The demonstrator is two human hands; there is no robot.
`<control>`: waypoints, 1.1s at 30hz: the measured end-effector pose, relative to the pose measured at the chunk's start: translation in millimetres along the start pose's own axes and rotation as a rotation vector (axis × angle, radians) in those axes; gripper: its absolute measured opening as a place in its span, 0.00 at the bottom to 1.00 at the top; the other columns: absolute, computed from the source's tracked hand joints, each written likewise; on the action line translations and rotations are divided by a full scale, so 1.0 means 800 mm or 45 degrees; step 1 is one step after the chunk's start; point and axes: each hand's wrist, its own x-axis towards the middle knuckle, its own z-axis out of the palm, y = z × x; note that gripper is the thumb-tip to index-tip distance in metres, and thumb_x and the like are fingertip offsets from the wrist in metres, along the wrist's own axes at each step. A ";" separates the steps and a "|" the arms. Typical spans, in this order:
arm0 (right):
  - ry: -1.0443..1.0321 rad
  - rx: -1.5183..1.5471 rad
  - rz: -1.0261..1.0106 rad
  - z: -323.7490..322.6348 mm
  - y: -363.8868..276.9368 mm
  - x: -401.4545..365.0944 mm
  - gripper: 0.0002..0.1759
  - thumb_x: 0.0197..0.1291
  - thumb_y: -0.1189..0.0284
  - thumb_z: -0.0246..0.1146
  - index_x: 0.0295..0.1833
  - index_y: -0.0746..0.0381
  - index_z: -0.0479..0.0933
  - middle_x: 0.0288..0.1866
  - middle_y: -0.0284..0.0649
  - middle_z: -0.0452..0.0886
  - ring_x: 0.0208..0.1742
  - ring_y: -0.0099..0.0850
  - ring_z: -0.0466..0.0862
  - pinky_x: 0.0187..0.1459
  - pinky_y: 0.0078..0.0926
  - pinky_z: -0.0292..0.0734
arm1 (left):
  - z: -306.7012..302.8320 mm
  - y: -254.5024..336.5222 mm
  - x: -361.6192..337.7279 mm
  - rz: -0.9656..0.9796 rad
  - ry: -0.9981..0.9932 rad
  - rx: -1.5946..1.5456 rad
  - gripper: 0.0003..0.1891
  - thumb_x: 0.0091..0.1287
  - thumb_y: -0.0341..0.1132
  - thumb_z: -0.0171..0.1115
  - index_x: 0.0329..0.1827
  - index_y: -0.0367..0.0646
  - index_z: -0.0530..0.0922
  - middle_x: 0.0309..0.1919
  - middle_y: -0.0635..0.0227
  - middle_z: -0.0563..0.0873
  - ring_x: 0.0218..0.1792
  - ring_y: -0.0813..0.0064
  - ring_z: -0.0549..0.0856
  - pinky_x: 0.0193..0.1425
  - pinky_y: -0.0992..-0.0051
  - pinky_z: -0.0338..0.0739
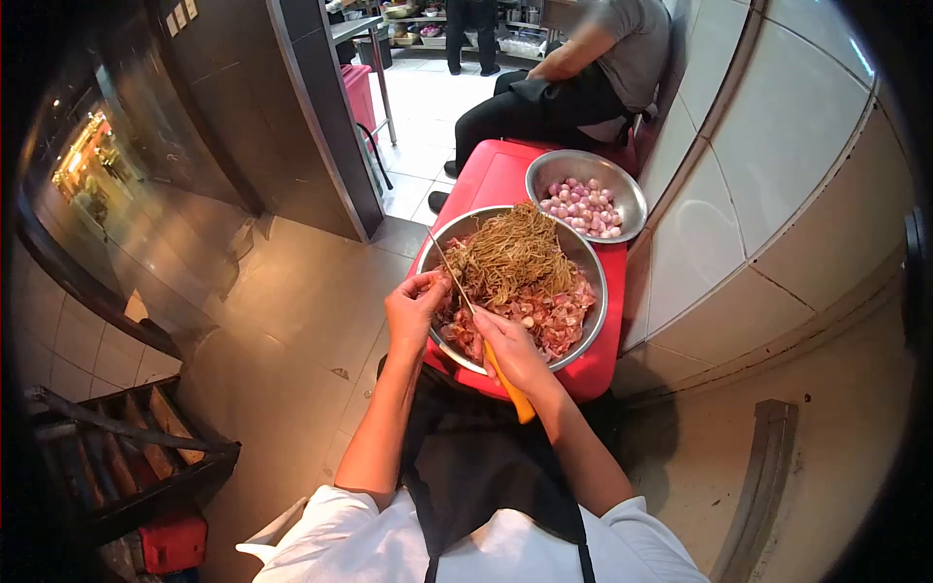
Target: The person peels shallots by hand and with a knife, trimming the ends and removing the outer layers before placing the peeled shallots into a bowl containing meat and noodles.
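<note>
My right hand (510, 350) is wrapped round a knife with an orange handle (510, 389); its thin blade points up and left over a large metal bowl (600, 321). Close to the blade, the fingers of my left hand (416, 303) are pinched together, and what they hold is hidden. Pinkish papery peelings (564, 316) fill much of the bowl. A heap of brown stringy trimmings (515, 253) lies on top of them. Behind it to the right, a smaller metal bowl (637, 219) holds several peeled pink shallots (583, 206).
Both bowls rest on a red table or chest (496, 170). A seated person in a dark apron (544, 107) is just beyond it. The white tiled wall (777, 136) runs close on the right. A dark slatted rack (136, 447) stands at lower left.
</note>
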 end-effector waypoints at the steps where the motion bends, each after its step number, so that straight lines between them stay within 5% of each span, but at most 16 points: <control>1: 0.010 0.020 0.021 0.000 0.000 0.000 0.27 0.79 0.57 0.52 0.74 0.62 0.71 0.28 0.32 0.75 0.16 0.20 0.73 0.17 0.19 0.68 | 0.001 0.000 -0.001 -0.009 -0.005 0.004 0.13 0.66 0.29 0.72 0.49 0.31 0.84 0.41 0.64 0.89 0.40 0.78 0.87 0.45 0.78 0.84; 8: 0.019 -0.018 -0.033 0.000 -0.001 0.009 0.25 0.78 0.59 0.54 0.71 0.62 0.74 0.26 0.31 0.74 0.16 0.19 0.72 0.17 0.18 0.67 | -0.003 -0.020 0.007 0.113 0.047 0.112 0.13 0.65 0.30 0.74 0.47 0.30 0.86 0.33 0.69 0.88 0.30 0.83 0.84 0.36 0.81 0.81; 15: 0.014 0.099 0.034 -0.008 0.007 0.023 0.26 0.77 0.56 0.55 0.69 0.61 0.75 0.27 0.31 0.74 0.16 0.20 0.72 0.16 0.20 0.67 | 0.004 -0.013 -0.006 0.185 0.014 0.238 0.12 0.63 0.26 0.73 0.48 0.30 0.86 0.35 0.69 0.89 0.33 0.85 0.84 0.40 0.82 0.80; 20: 0.046 0.194 0.104 -0.012 0.004 0.030 0.24 0.77 0.53 0.53 0.61 0.62 0.78 0.27 0.32 0.74 0.15 0.21 0.73 0.15 0.21 0.67 | 0.012 -0.016 -0.019 0.383 -0.072 0.433 0.11 0.61 0.24 0.73 0.47 0.31 0.86 0.35 0.71 0.87 0.35 0.85 0.84 0.39 0.83 0.80; 23: 0.081 0.330 0.067 -0.019 0.009 0.040 0.24 0.77 0.49 0.52 0.49 0.60 0.78 0.22 0.30 0.73 0.14 0.21 0.72 0.15 0.20 0.67 | 0.032 -0.007 -0.054 0.443 -0.270 0.370 0.12 0.64 0.22 0.71 0.50 0.33 0.85 0.45 0.69 0.86 0.39 0.84 0.84 0.44 0.82 0.79; 26: 0.121 0.396 0.158 -0.026 0.004 0.035 0.26 0.77 0.47 0.52 0.38 0.58 0.75 0.13 0.31 0.68 0.12 0.23 0.70 0.15 0.22 0.67 | 0.040 0.005 -0.052 0.333 -0.202 0.184 0.14 0.67 0.24 0.68 0.55 0.34 0.83 0.45 0.68 0.86 0.44 0.81 0.84 0.50 0.78 0.80; 32: 0.131 0.492 0.103 -0.044 -0.022 -0.007 0.24 0.77 0.48 0.52 0.46 0.59 0.73 0.31 0.33 0.77 0.17 0.21 0.71 0.16 0.21 0.66 | 0.033 0.029 -0.033 0.090 -0.291 -0.253 0.17 0.70 0.23 0.64 0.62 0.35 0.79 0.50 0.65 0.86 0.50 0.78 0.84 0.59 0.78 0.77; 33: 0.159 0.476 0.082 -0.047 -0.018 -0.008 0.24 0.77 0.48 0.51 0.43 0.59 0.74 0.25 0.33 0.75 0.15 0.20 0.71 0.16 0.20 0.66 | 0.034 0.028 -0.034 0.110 -0.291 -0.231 0.17 0.70 0.24 0.64 0.62 0.35 0.78 0.50 0.65 0.86 0.49 0.78 0.84 0.57 0.78 0.78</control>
